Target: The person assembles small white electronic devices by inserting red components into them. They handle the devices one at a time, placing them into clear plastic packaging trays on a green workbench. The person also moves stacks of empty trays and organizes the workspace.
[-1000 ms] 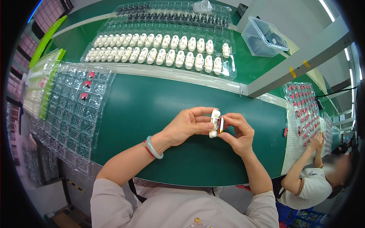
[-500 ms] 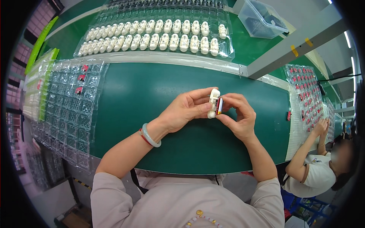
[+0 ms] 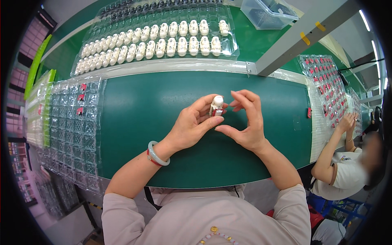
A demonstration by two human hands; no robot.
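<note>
Holding a small white housing, the left hand works near the centre of the frame, and from my remote station I record it as clamped on that part, thumb on the near side and fingers behind. The housing stands end-on to my view, raised over the green tabletop. A red-and-white piece shows at its lower end; whether it is fully seated I cannot tell. I judge that this grip leaves the right side of the part exposed for the other hand.

I find the right hand just beside it, thumb and fingers spread apart, with nothing visible between them. Its curved posture, in my judgement, suits small parts taken at the fingertips.

At upper left, a transparent tray carries two rows of white housings, with dark pieces beyond; separate pockets presumably keep them spaced and facing one way. At left, I note a transparent compartment tray with a few red pieces near its upper right, seemingly within reach of the left arm. One loose red block lies at the tabletop's right edge. At far right, a co-worker's hands are beside more red pieces.
</note>
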